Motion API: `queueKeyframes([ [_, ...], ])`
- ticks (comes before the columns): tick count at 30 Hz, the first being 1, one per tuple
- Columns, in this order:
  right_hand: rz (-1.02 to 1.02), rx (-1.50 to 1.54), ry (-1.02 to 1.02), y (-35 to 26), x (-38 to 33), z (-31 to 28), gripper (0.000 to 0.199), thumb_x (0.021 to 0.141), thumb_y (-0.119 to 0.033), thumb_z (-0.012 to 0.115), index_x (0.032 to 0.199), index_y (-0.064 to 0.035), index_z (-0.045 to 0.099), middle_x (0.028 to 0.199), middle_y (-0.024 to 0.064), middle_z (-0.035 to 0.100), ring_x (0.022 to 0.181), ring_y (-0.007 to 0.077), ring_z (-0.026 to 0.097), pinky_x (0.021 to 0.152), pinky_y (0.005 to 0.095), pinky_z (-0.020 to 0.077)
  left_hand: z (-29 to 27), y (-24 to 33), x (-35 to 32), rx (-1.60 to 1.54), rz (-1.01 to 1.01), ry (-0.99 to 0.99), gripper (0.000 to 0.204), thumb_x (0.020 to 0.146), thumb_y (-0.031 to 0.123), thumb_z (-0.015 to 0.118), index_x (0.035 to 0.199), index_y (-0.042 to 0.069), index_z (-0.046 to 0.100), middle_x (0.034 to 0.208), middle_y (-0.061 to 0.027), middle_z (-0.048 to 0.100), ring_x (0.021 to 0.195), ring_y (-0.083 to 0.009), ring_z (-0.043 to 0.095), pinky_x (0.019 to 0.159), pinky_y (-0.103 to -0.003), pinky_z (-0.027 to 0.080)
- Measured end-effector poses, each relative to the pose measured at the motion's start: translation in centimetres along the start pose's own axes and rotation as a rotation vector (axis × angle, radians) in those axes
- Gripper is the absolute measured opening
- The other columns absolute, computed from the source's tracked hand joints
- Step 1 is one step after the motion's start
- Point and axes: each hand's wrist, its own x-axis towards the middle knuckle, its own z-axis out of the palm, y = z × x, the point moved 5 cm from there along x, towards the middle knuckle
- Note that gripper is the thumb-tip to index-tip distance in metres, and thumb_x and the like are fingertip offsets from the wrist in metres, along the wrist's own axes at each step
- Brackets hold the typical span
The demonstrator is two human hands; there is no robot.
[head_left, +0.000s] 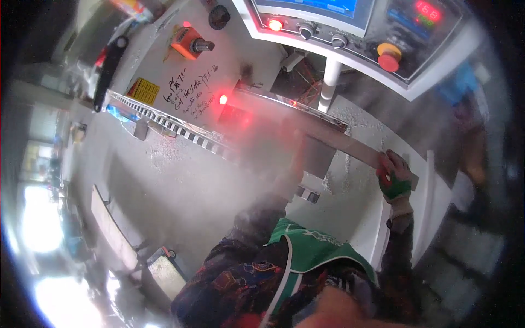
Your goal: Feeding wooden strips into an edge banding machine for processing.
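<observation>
Long grey strip (333, 143) lying along the back edge of the pale tabletop (180, 186), under the machine's clamping bar, its right end reaching toward the tabletop's right edge. Right hand (395, 176), in a green-and-red glove, pressed on that right end, grip closed over the strip's edge. Left hand (298, 158) blurred, stretched forward to the strip's middle; grip state impossible to tell. Just behind the strip, a striped black-and-white guard rail (164, 121) and a glowing red lamp (223, 99). Further back, the white machine front with an orange knob (188, 44) and a yellow label (143, 90). Above the right hand, a control panel (350, 33) on a white post, with a red mushroom button (389, 61).

Likely risks: fingers near the clamp line, so a pinch if the bar drops while both hands rest on the strip. Strip held only at one end and mid-length, so possible skewing under the bar. Sharp strip edge against a thin glove, so a cut if it slides.
</observation>
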Motion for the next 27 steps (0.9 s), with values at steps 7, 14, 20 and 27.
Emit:
queueKeyframes([
  [7,0.038,0.011,-0.013,0.4,-0.3,-0.7,0.053,0.082,-0.017,0.078,0.133,-0.0162,0.063,0.141,0.0113,0.060,0.127,0.0376,0.057,0.108,0.0507,0.0474,0.9,1.3,-1.0,-0.211,-0.077,-0.004,0.069,0.102,0.023,0.069,0.159,0.006,0.035,0.154,-0.0072,0.045,0.139,-0.0185,0.044,0.116,-0.033,0.038],
  [14,-0.022,0.035,0.067,0.4,-0.4,-0.7,0.045,0.083,-0.014,0.076,0.127,-0.0168,0.066,0.139,0.0100,0.061,0.125,0.0354,0.058,0.104,0.0485,0.0504,0.7,1.1,-1.1,-0.118,-0.088,-0.029,0.070,0.103,0.025,0.069,0.160,0.008,0.033,0.151,-0.0043,0.047,0.130,-0.0157,0.049,0.109,-0.032,0.042],
  [20,0.045,0.071,0.046,0.6,-0.3,-0.1,0.038,0.087,-0.017,0.073,0.124,-0.0190,0.069,0.138,0.0096,0.061,0.125,0.0347,0.058,0.105,0.0481,0.0490,0.3,0.7,-0.8,-0.175,-0.060,-0.023,0.068,0.103,0.025,0.067,0.161,0.009,0.034,0.149,-0.0024,0.048,0.123,-0.0116,0.050,0.104,-0.030,0.044],
  [27,0.083,0.072,0.044,-0.1,-0.4,-0.7,0.038,0.087,-0.012,0.074,0.124,-0.0187,0.069,0.137,0.0109,0.061,0.126,0.0348,0.058,0.106,0.0490,0.0485,1.7,2.6,-1.5,-0.238,-0.094,-0.013,0.066,0.103,0.021,0.068,0.159,0.006,0.036,0.144,-0.0017,0.050,0.129,-0.0129,0.048,0.110,-0.029,0.040],
])
